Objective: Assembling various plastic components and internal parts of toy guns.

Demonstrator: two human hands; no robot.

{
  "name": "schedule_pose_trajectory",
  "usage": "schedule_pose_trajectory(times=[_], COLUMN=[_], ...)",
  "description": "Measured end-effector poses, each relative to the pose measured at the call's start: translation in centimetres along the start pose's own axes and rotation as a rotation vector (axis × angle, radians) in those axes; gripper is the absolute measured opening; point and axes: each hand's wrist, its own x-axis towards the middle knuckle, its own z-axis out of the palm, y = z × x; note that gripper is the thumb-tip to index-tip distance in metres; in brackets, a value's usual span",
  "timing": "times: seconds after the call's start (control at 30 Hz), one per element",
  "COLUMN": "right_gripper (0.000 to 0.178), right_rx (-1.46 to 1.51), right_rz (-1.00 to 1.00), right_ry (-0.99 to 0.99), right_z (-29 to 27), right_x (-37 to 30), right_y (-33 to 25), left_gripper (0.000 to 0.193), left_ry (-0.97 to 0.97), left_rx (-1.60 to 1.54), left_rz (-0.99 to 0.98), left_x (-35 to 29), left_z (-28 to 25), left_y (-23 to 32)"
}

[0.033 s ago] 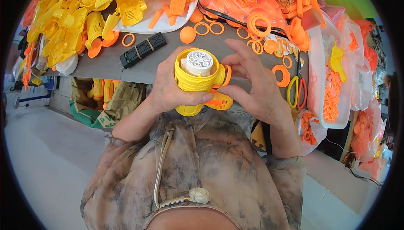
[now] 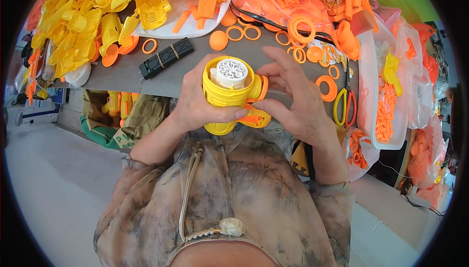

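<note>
My left hand [image 2: 192,96] is wrapped round a yellow plastic toy body [image 2: 225,96], its thumb across the front. In the toy's round open top sits a white round insert [image 2: 231,73] with a patterned face. An orange disc [image 2: 264,87] sits on the side spout, and an orange part [image 2: 254,118] shows in the handle loop below. Beside that spout is my right hand [image 2: 291,98], fingers spread and partly bent. Its thumb tip reaches the toy near the orange part; whether it presses there I cannot tell.
On the grey table [image 2: 122,79] lie a black banded block [image 2: 166,58], orange rings [image 2: 251,32], an orange ball [image 2: 218,40] and scissors [image 2: 345,106]. Yellow parts [image 2: 68,32] heap at far left. At right stands a white bin [image 2: 367,96] of orange pieces.
</note>
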Motion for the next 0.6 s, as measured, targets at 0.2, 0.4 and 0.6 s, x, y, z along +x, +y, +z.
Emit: schedule_pose_trajectory(times=[0.2, 0.4, 0.6], right_gripper=[0.063, 0.049, 0.036], right_rx=[0.036, 0.083, -0.288], right_rz=[-0.042, -0.109, -0.325], right_ry=[0.144, 0.156, 0.073], right_z=[1.7, 1.8, 0.9], right_x=[-0.7, -1.5, -2.2], right_y=[0.5, 1.1, 0.6], left_gripper=[0.071, 0.075, 0.077], left_ry=[0.057, 0.020, -0.075], left_rx=[-0.016, 0.024, 0.133], left_rz=[0.013, 0.088, 0.253], left_x=[-0.4, -1.2, -2.4], left_z=[0.4, 0.7, 0.6], left_y=[-0.4, -0.4, -0.2])
